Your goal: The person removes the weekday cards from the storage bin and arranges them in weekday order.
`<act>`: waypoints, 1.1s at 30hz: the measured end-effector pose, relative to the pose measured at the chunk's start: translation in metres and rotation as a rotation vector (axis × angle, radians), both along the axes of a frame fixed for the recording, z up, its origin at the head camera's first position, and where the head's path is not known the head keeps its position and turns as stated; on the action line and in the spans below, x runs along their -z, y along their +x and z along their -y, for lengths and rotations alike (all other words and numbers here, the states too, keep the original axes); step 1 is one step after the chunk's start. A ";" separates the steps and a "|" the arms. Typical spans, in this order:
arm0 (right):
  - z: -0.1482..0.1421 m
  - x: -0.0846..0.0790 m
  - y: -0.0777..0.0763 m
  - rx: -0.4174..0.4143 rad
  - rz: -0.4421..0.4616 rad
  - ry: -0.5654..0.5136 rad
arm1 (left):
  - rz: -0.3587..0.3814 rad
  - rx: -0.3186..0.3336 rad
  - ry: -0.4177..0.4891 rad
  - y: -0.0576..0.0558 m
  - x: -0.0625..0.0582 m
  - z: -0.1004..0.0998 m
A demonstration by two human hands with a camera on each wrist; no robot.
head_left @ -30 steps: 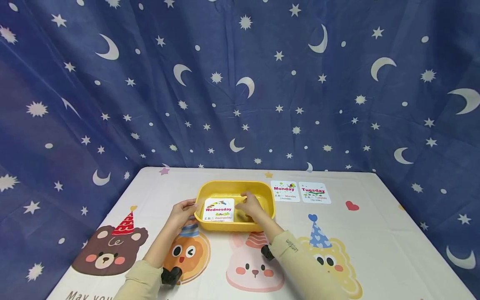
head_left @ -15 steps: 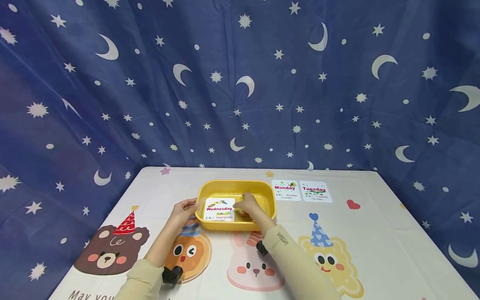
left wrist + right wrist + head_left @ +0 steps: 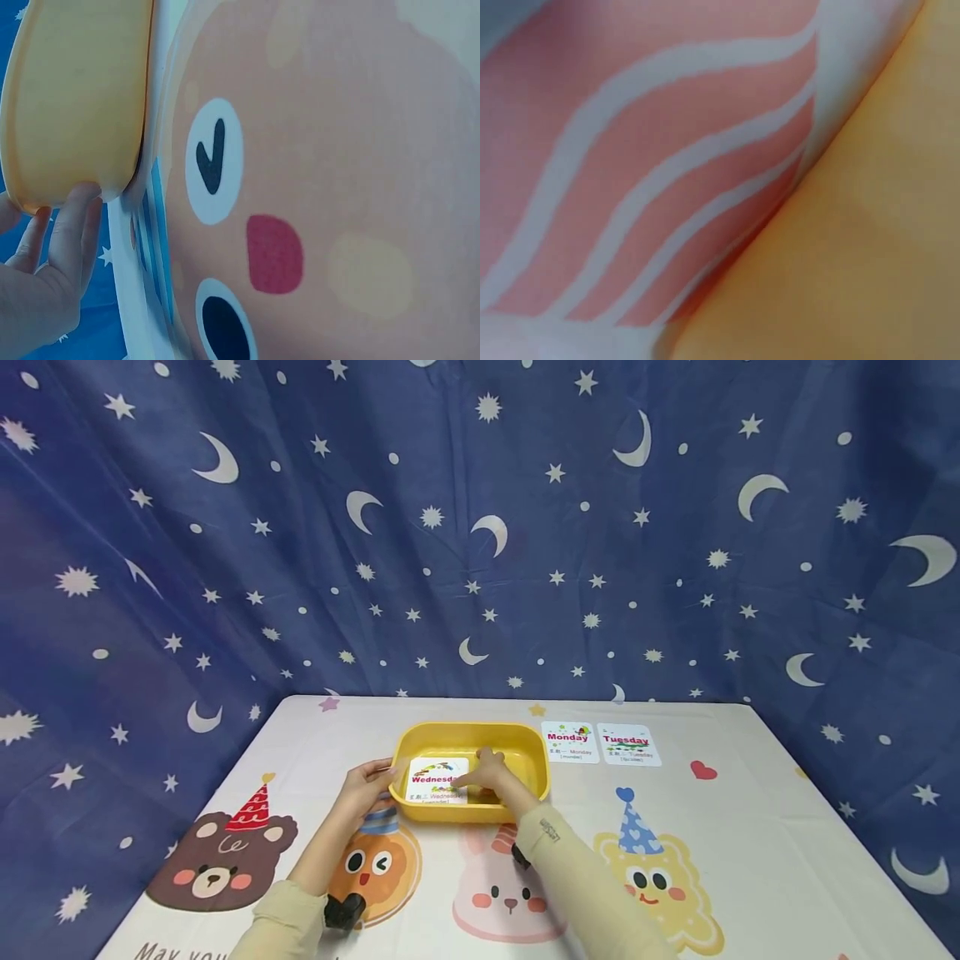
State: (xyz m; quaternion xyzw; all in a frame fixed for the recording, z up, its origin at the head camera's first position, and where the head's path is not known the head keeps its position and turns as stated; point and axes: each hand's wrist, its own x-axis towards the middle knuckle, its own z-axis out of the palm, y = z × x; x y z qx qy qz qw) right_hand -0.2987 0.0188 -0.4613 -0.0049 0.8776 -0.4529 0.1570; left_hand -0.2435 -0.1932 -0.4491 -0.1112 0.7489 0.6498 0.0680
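In the head view my left hand [image 3: 367, 789] holds the left end of a yellow plastic basin [image 3: 471, 814]. The left wrist view shows the fingers [image 3: 69, 232] lying against the basin's outer wall [image 3: 82, 97]. Inside the basin, a white card printed "Wednesday" [image 3: 433, 770] lies towards the left. My right hand [image 3: 491, 772] reaches in over the near rim, thumb and fingers spread apart. Its thumb lies over the card's right edge; the other fingertips are partly hidden. The right wrist view shows only the basin's wall [image 3: 855, 247] and printed cloth, not the hand.
Right of the basin, two cards, "Monday" [image 3: 570, 745] and "Tuesday" [image 3: 628, 747], lie side by side. A white tablecloth [image 3: 795, 843] with cartoon animals covers the table. Behind hangs a blue curtain [image 3: 525, 610] with moons and stars.
My right hand has moved left inside the basin, and its thumb now overlaps the Wednesday card. The left hand, basin and other cards stay in place.
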 end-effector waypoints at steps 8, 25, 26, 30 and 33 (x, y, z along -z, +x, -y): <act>0.012 -0.005 0.008 -0.073 -0.037 0.174 | -0.003 -0.002 -0.006 0.000 0.002 -0.003; 0.011 -0.009 0.005 -0.109 -0.052 0.111 | 0.009 -0.003 -0.012 -0.002 0.000 0.001; 0.011 -0.009 0.005 -0.107 -0.055 0.100 | 0.007 -0.002 -0.012 -0.001 0.000 0.001; 0.009 -0.008 0.006 -0.076 -0.066 0.062 | 0.002 0.002 -0.006 -0.001 0.001 0.001; 0.008 -0.007 0.006 -0.061 -0.073 0.040 | 0.004 0.011 -0.007 -0.002 0.001 0.000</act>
